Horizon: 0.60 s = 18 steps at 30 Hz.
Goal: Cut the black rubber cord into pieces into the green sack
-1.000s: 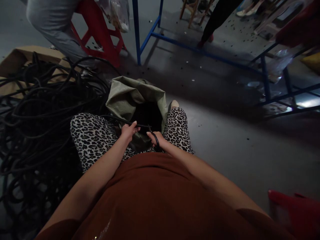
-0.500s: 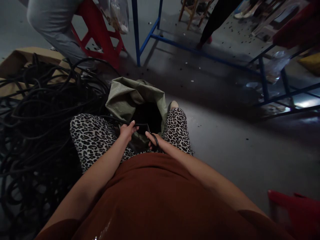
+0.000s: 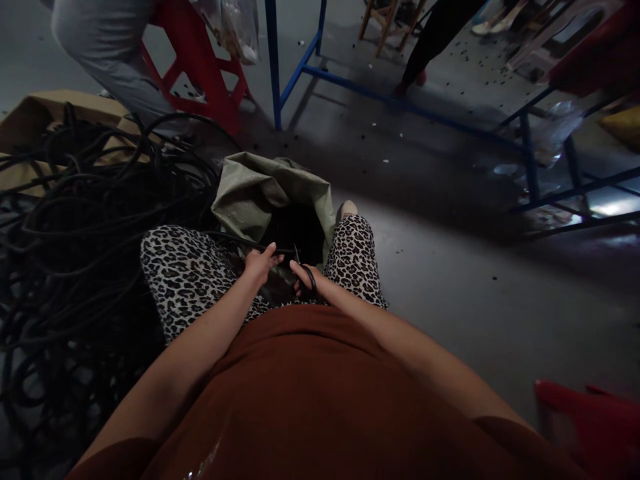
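A black rubber strip (image 3: 231,237) comes from the pile on the left, crosses over my left knee and passes into my left hand (image 3: 261,263), whose fingers are closed round it. Its end points right, over the mouth of a grey-green sack (image 3: 243,190) standing between my legs. In my right hand (image 3: 305,277) is a pair of black-handled scissors (image 3: 312,279), their blades pointing up close to the strip's end. The inside of the sack is dark, so its contents are hard to make out.
A large tangle of black strips (image 3: 75,253) lies at my left, partly over a cardboard box (image 3: 65,100). Ahead are a red stool (image 3: 187,60) with a seated person's leg and a blue metal frame (image 3: 274,67). Another red stool (image 3: 590,420) stands at the lower right.
My left hand has shifted slightly to the right, nearer the scissors. The right hand stays almost in place, and the surroundings look the same.
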Each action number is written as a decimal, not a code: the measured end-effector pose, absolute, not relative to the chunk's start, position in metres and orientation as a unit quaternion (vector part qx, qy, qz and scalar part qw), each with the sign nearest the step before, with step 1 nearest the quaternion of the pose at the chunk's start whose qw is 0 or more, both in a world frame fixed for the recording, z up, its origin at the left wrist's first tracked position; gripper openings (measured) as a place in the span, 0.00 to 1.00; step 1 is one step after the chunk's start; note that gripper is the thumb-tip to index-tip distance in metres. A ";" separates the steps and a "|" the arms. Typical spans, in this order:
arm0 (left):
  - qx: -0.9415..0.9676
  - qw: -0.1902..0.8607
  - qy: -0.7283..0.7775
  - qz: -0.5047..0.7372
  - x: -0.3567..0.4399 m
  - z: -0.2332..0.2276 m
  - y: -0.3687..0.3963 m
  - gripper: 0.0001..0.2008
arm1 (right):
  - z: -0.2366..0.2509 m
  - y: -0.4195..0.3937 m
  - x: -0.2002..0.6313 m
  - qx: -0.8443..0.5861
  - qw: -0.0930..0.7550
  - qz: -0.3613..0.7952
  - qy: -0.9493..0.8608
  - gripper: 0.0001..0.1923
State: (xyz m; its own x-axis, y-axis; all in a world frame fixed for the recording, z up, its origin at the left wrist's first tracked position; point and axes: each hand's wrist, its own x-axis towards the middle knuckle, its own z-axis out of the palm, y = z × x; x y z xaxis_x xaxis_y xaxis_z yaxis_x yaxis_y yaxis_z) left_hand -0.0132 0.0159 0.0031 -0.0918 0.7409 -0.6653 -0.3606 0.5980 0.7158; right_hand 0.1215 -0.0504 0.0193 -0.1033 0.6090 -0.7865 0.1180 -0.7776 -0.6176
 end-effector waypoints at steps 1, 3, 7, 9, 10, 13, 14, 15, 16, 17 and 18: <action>0.163 0.659 0.605 0.416 -0.013 0.003 0.016 0.13 | 0.018 -0.050 0.122 -0.646 0.180 0.687 -0.280 0.26; 0.170 0.662 0.603 0.411 -0.013 0.003 0.015 0.12 | 0.016 -0.050 0.122 -0.646 0.183 0.687 -0.278 0.27; 0.168 0.661 0.606 0.409 -0.012 0.005 0.014 0.12 | 0.012 -0.050 0.122 -0.649 0.189 0.682 -0.279 0.28; 0.167 0.661 0.607 0.410 -0.011 0.007 0.014 0.12 | 0.012 -0.050 0.122 -0.652 0.189 0.679 -0.279 0.28; 0.167 0.660 0.607 0.410 -0.011 0.007 0.014 0.11 | 0.013 -0.049 0.122 -0.655 0.187 0.677 -0.279 0.28; 0.167 0.661 0.607 0.408 -0.012 0.009 0.014 0.11 | 0.018 -0.048 0.121 -0.659 0.186 0.674 -0.279 0.27; 0.167 0.662 0.608 0.405 -0.012 0.010 0.014 0.10 | 0.020 -0.048 0.121 -0.658 0.187 0.673 -0.280 0.26; 0.167 0.663 0.609 0.402 -0.012 0.010 0.014 0.10 | 0.022 -0.048 0.121 -0.657 0.188 0.674 -0.281 0.26; 0.166 0.664 0.611 0.399 -0.012 0.010 0.014 0.10 | 0.024 -0.048 0.121 -0.656 0.189 0.675 -0.281 0.25; 0.165 0.663 0.612 0.398 -0.012 0.010 0.014 0.10 | 0.026 -0.048 0.121 -0.655 0.190 0.676 -0.280 0.25; 0.163 0.662 0.614 0.399 -0.012 0.010 0.014 0.10 | 0.028 -0.048 0.121 -0.655 0.192 0.676 -0.278 0.25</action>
